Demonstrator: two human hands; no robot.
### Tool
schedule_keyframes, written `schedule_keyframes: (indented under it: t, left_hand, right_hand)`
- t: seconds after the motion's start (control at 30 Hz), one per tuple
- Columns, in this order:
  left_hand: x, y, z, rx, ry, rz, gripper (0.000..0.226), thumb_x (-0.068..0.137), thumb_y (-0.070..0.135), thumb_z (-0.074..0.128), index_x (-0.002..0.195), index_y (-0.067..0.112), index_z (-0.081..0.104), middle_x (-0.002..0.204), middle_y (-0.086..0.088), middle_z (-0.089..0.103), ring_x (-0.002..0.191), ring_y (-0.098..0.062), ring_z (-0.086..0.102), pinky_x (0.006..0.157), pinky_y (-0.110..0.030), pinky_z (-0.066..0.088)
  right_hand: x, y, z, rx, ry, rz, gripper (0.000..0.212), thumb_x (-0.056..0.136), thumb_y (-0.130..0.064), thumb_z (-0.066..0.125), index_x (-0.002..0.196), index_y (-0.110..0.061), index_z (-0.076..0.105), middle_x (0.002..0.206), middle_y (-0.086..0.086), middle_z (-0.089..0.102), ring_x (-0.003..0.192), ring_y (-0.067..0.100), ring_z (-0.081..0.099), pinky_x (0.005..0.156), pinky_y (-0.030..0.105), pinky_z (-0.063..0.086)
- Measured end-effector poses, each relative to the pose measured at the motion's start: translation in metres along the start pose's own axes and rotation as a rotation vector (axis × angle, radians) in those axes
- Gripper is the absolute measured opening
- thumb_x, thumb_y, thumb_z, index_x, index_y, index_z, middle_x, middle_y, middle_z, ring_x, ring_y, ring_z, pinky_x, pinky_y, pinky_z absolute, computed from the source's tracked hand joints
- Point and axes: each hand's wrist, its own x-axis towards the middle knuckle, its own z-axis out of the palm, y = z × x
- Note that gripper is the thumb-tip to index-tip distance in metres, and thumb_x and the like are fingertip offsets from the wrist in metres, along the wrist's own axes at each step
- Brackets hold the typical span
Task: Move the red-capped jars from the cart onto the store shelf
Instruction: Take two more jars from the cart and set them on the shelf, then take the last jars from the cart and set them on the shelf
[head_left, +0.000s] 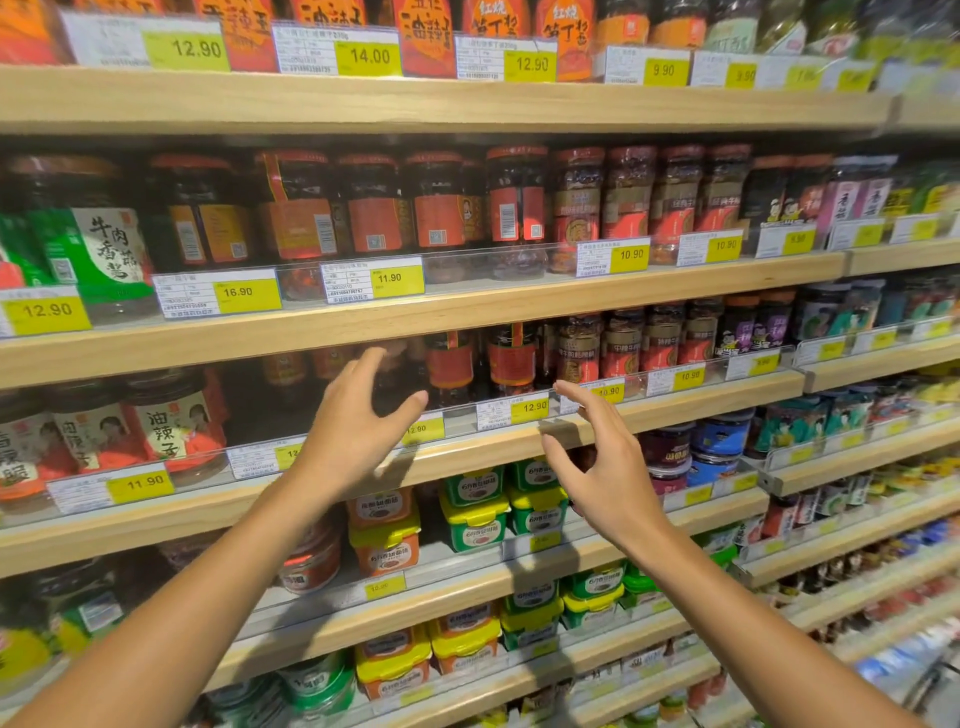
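Both my hands are raised in front of a wooden store shelf (467, 447). My left hand (358, 421) is open, fingers spread, at the front edge of the third shelf, holding nothing. My right hand (597, 462) is open too, fingers curled apart, just right of it. Behind the hands, red-capped jars (480, 364) with orange-red labels stand at the back of that shelf level, with a dark gap (270, 400) to their left. More red-capped jars (436, 208) fill the shelf above. The cart is out of view.
Yellow price tags (530, 408) sit in clear strips along every shelf edge. Jars with white labels (166, 421) stand at left; green and yellow tubs (478, 514) fill the shelves below. Dark round tins (696, 447) sit to the right.
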Motion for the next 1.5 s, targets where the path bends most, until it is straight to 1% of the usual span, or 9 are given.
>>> schedule_keyframes:
  t: [0.13, 0.37, 0.5, 0.63, 0.8, 1.0, 1.33, 1.4, 1.5]
  left_hand:
    - [-0.04, -0.001, -0.002, -0.069, -0.019, 0.305, 0.038, 0.093, 0.024, 0.067, 0.13, 0.028, 0.059, 0.131, 0.018, 0.057, 0.123, 0.001, 0.052, 0.105, -0.027, 0.043]
    - [-0.07, -0.019, 0.049, 0.027, -0.353, 0.483, 0.045, 0.095, 0.042, 0.058, 0.138, 0.034, 0.05, 0.14, 0.019, 0.051, 0.133, -0.001, 0.045, 0.11, -0.028, 0.04]
    - [-0.084, -0.026, 0.091, 0.025, -0.482, 0.534, 0.049, 0.095, 0.044, 0.057, 0.142, 0.033, 0.047, 0.145, 0.015, 0.046, 0.136, -0.008, 0.042, 0.11, -0.032, 0.04]
    - [-0.103, -0.023, 0.136, 0.033, -0.607, 0.65, 0.057, 0.094, 0.058, 0.046, 0.144, 0.029, 0.047, 0.147, 0.01, 0.045, 0.139, -0.012, 0.039, 0.114, -0.036, 0.037]
    - [-0.132, -0.007, 0.194, 0.0, -0.749, 0.791, 0.067, 0.094, 0.067, 0.034, 0.143, 0.024, 0.049, 0.15, 0.004, 0.044, 0.142, -0.018, 0.036, 0.118, -0.044, 0.031]
    - [-0.177, 0.022, 0.247, 0.008, -0.874, 0.927, 0.073, 0.094, 0.071, 0.024, 0.149, 0.026, 0.041, 0.156, 0.005, 0.035, 0.147, -0.018, 0.027, 0.123, -0.041, 0.021]
    - [-0.263, 0.043, 0.321, 0.062, -1.143, 0.969, 0.084, 0.089, 0.077, 0.017, 0.151, 0.025, 0.035, 0.161, 0.001, 0.028, 0.151, -0.024, 0.019, 0.122, -0.049, 0.02]
    - [-0.275, 0.044, 0.336, 0.092, -1.164, 0.969, 0.082, 0.089, 0.077, 0.022, 0.151, 0.025, 0.035, 0.16, -0.001, 0.029, 0.151, -0.025, 0.019, 0.122, -0.048, 0.022]
    - [-0.297, 0.049, 0.356, 0.138, -1.237, 0.923, 0.091, 0.083, 0.079, 0.013, 0.154, 0.025, 0.029, 0.163, -0.001, 0.022, 0.152, -0.024, 0.015, 0.123, -0.043, 0.015]
  right_hand:
    - [-0.015, -0.001, 0.001, -0.053, -0.058, -0.003, 0.052, 0.099, -0.033, 0.062, 0.147, -0.034, 0.042, 0.145, -0.023, 0.043, 0.136, -0.003, 0.038, 0.109, 0.022, 0.035]
    - [-0.063, 0.009, -0.012, -0.239, -0.137, 0.013, 0.054, 0.098, -0.038, 0.061, 0.148, -0.031, 0.041, 0.146, -0.021, 0.043, 0.138, -0.004, 0.035, 0.112, 0.019, 0.032]
    - [-0.108, 0.019, -0.033, -0.373, -0.168, 0.113, 0.057, 0.099, -0.046, 0.056, 0.15, -0.029, 0.039, 0.151, -0.012, 0.042, 0.142, 0.006, 0.034, 0.113, 0.023, 0.031]
    - [-0.167, 0.025, -0.055, -0.488, -0.154, 0.24, 0.059, 0.099, -0.05, 0.056, 0.151, -0.027, 0.04, 0.152, -0.015, 0.039, 0.14, -0.005, 0.025, 0.112, 0.007, 0.013]
    - [-0.244, 0.029, -0.086, -0.679, -0.159, 0.368, 0.059, 0.099, -0.056, 0.052, 0.149, -0.025, 0.045, 0.151, -0.008, 0.045, 0.142, 0.009, 0.035, 0.119, 0.025, 0.026]
    - [-0.325, 0.033, -0.116, -0.83, -0.18, 0.574, 0.067, 0.099, -0.067, 0.038, 0.15, -0.025, 0.044, 0.153, -0.002, 0.044, 0.143, 0.02, 0.037, 0.119, 0.042, 0.032]
    - [-0.427, 0.066, -0.142, -0.812, -0.235, 0.82, 0.07, 0.097, -0.064, 0.041, 0.151, -0.02, 0.044, 0.154, 0.001, 0.044, 0.143, 0.023, 0.035, 0.12, 0.043, 0.031]
    - [-0.439, 0.082, -0.145, -0.795, -0.265, 0.833, 0.075, 0.095, -0.067, 0.039, 0.15, -0.016, 0.047, 0.152, 0.004, 0.047, 0.142, 0.025, 0.039, 0.12, 0.044, 0.032]
    - [-0.461, 0.113, -0.147, -0.749, -0.325, 0.855, 0.073, 0.096, -0.062, 0.046, 0.148, -0.011, 0.048, 0.15, 0.008, 0.049, 0.14, 0.03, 0.044, 0.119, 0.042, 0.028]
